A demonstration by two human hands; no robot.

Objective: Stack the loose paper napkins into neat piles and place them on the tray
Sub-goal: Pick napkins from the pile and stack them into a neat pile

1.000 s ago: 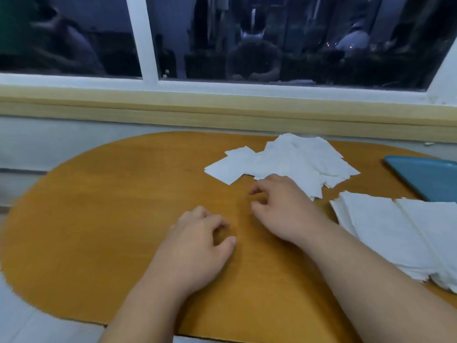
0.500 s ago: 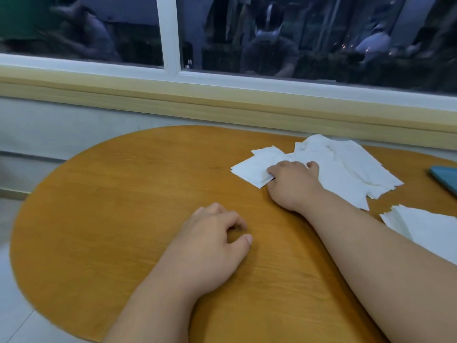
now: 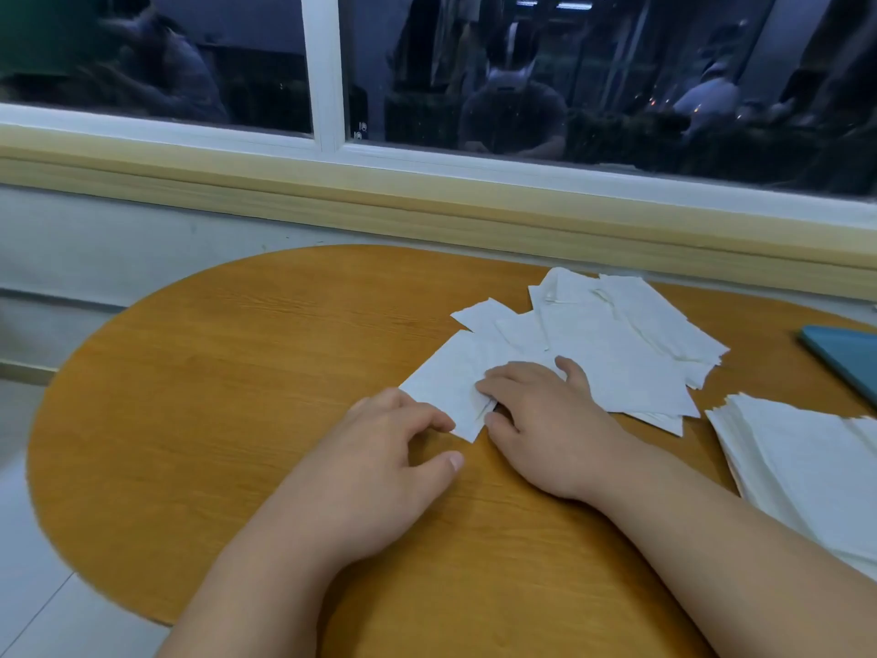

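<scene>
A scattered heap of white paper napkins (image 3: 621, 334) lies on the far right part of the round wooden table (image 3: 228, 372). One napkin (image 3: 446, 372) sticks out of the heap toward me. My right hand (image 3: 545, 425) lies on that napkin, fingers curled, pinching and wrinkling its near edge. Just left of it my left hand (image 3: 379, 463) rests on the table with loosely curled fingers, its fingertips touching the napkin's near corner. A squared stack of napkins (image 3: 802, 463) sits at the right edge. Only a corner of the blue tray (image 3: 844, 353) shows, beyond that stack.
A wall with a wooden sill (image 3: 427, 211) and a dark window runs right behind the table's far edge. The table's rounded left end drops off to a pale tiled floor (image 3: 28, 586).
My right hand reached out to the heap, took the leftmost napkin and pulled it toward me and my left hand. The view has shifted left, so less of the tray shows.
</scene>
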